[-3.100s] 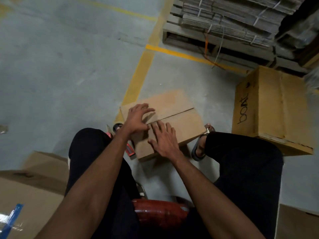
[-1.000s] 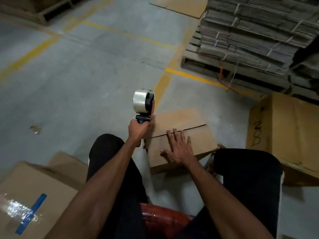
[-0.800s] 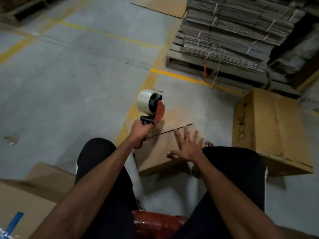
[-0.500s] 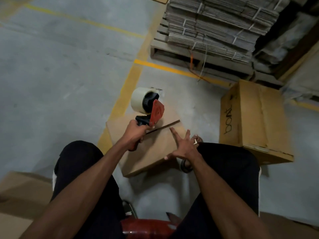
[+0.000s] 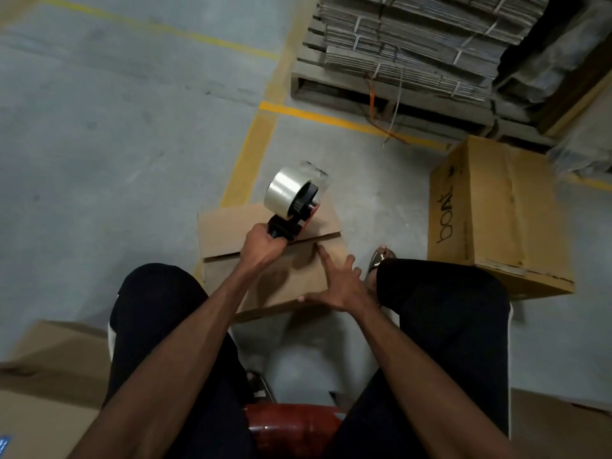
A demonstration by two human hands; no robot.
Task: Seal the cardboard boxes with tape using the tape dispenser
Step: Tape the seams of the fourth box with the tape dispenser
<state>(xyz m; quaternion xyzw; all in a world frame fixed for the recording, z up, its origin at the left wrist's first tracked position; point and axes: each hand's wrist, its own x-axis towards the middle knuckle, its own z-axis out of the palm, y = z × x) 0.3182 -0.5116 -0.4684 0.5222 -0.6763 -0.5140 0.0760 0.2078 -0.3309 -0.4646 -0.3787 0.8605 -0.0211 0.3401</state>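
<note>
Far left, at the lower edge: a brown carton (image 5: 49, 385), partly out of view, on grey concrete floor (image 5: 99, 144) crossed by yellow lines (image 5: 246, 154). Centre, between two knees in black trousers: small cardboard box (image 5: 265, 256) flat on the floor, flaps closed, centre seam running left to right and bare of tape where visible. Above that seam: left hand (image 5: 263, 248) with fingers curled tight round the black handle of a tape dispenser (image 5: 293, 202), clear roll uppermost, red frame low against the far flap. Just right: right hand (image 5: 337, 286) laid flat on the near flap, fingers straight and spread, index tip near the seam. Beside it, a sandalled foot (image 5: 377, 260). Further right: larger carton (image 5: 490, 217) with dark lettering on its side. Top right: pallet (image 5: 381, 91) stacked with strapped flattened cardboard. Bottom centre: a red rounded seat (image 5: 294, 429).
</note>
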